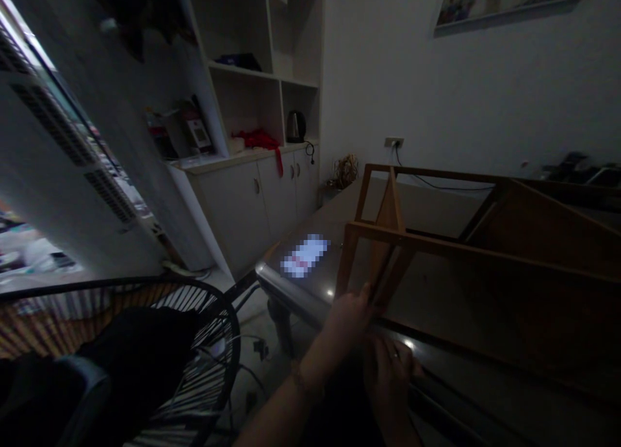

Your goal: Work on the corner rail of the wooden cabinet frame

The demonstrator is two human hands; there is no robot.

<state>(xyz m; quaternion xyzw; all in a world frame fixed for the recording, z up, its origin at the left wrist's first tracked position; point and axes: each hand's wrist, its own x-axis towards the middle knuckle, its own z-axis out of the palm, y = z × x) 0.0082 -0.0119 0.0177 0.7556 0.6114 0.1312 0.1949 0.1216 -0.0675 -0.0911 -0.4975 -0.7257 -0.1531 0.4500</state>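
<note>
A wooden shelf frame (436, 240) lies on its side on a dark glossy table (451, 317). My left hand (347, 317) is closed around the lower near corner of the frame's end panel. My right hand (388, 369) sits just below it at the table's front edge, fingers curled; what it holds, if anything, is lost in the dim light. A lit phone screen (305, 256) lies on the table to the left of the frame.
A round black wire chair (194, 343) with dark clothing stands at lower left. White cabinets and shelves (252, 175) with a kettle (295, 126) and red cloth (259, 140) line the back wall. Cables run across the floor under the table.
</note>
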